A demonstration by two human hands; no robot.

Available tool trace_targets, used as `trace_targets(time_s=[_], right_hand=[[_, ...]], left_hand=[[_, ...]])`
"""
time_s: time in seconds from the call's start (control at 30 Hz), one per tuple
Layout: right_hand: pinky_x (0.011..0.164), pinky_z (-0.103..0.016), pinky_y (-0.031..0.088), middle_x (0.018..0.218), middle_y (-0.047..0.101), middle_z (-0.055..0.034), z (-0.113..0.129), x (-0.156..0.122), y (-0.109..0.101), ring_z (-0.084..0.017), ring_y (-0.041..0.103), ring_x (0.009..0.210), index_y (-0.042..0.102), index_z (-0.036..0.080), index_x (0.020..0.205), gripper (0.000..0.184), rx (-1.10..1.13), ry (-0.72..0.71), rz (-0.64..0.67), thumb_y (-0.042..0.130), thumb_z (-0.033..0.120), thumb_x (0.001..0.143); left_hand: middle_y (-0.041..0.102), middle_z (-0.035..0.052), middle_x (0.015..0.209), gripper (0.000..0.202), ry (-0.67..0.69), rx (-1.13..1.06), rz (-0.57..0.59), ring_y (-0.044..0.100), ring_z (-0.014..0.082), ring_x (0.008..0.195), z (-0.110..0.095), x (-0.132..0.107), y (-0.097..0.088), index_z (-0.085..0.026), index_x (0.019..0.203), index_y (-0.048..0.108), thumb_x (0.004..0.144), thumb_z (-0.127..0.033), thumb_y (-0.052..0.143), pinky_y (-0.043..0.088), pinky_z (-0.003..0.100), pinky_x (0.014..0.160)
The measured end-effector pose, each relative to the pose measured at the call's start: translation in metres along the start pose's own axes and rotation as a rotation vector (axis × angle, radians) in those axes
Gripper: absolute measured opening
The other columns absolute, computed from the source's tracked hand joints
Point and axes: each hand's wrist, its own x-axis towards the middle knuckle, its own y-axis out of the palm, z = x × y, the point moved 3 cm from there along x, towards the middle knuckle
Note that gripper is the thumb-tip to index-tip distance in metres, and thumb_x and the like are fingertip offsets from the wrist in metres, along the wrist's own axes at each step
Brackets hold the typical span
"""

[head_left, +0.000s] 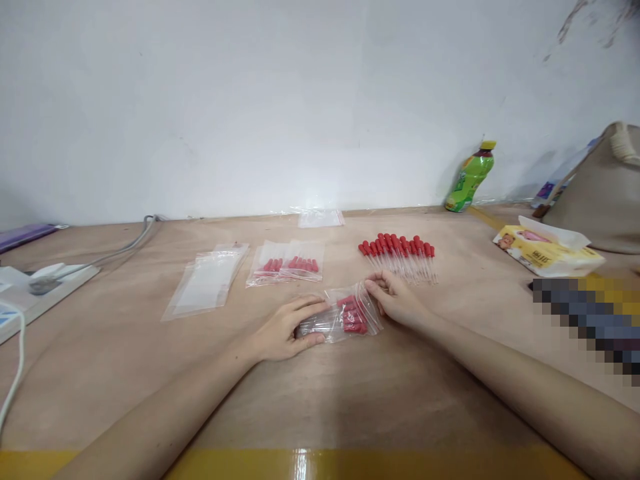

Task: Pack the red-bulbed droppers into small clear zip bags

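Note:
A clear zip bag (330, 327) lies flat on the table, with several droppers inside, their red bulbs (354, 315) towards its right end. My left hand (293, 328) grips the bag's left part between thumb and fingers. At the zip end, my right hand (393, 293) pinches the upper corner with thumb and forefinger. Just beyond it lies a fanned row of loose droppers (400, 250), clear stems towards me and red bulbs away. Further left are filled zip bags (287, 263) overlapping one another, and a stack of flat, unfilled bags (207, 283).
Against the wall, a green drink bottle (471, 177) leans. A tissue pack (547, 250), a grey-brown bag (595, 190) and a blurred-out dark object (590, 323) occupy the right side. Far left sits a power strip (55, 280) with cables. One more clear bag (321, 218) lies by the wall.

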Motion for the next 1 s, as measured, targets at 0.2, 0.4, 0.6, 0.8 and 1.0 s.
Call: trace_targets(time_s=[0.2,0.4,0.6,0.8,1.0], right_hand=[[0.057,-0.024,0.047,0.075,0.067,-0.0053,0.006,-0.003,0.011,-0.015,0.062,0.066,0.061,0.014,0.081,0.031,0.150,0.104,0.223,0.065,0.041,0.068],[0.038,-0.017,0.037,0.051,0.059,0.0022,0.009,-0.008,0.012,-0.007,0.050,0.041,0.058,0.013,0.066,0.016,0.275,0.320,0.141,0.068,0.026,0.065],[0.039,-0.017,0.041,0.056,0.062,-0.0007,0.014,-0.009,0.015,-0.008,0.052,0.042,0.059,0.012,0.070,0.014,0.291,0.330,0.116,0.062,0.026,0.072],[0.036,-0.017,0.039,0.047,0.055,0.0032,0.011,-0.007,0.011,-0.007,0.048,0.038,0.052,0.015,0.064,0.017,0.329,0.359,0.097,0.064,0.023,0.070],[0.041,-0.019,0.043,0.055,0.058,0.0002,0.013,0.008,-0.033,-0.009,0.052,0.044,0.051,0.016,0.067,0.012,0.463,0.361,0.042,0.059,0.021,0.073]], left_hand=[[0.043,0.0087,0.131,0.047,0.014,0.025,0.029,0.041,0.0231,0.120,0.001,0.000,0.001,-0.025,0.131,0.041,0.086,-0.036,0.051,0.035,0.040,0.101],[0.041,0.0087,0.132,0.049,0.014,0.039,0.041,0.040,0.0233,0.121,0.002,0.000,0.002,-0.025,0.132,0.038,0.086,-0.035,0.050,0.035,0.041,0.101],[0.041,0.0088,0.133,0.049,0.021,0.059,0.049,0.039,0.0240,0.122,0.004,0.000,0.003,-0.025,0.133,0.037,0.087,-0.036,0.049,0.034,0.042,0.101],[0.039,0.0088,0.135,0.047,0.011,0.067,0.018,0.037,0.0244,0.123,0.000,-0.002,0.001,-0.024,0.132,0.039,0.087,-0.034,0.050,0.034,0.042,0.102],[0.047,0.0066,0.127,0.034,-0.059,0.204,-0.289,0.038,0.0245,0.122,0.009,-0.002,-0.015,-0.023,0.120,0.050,0.088,-0.032,0.046,0.031,0.045,0.103]])
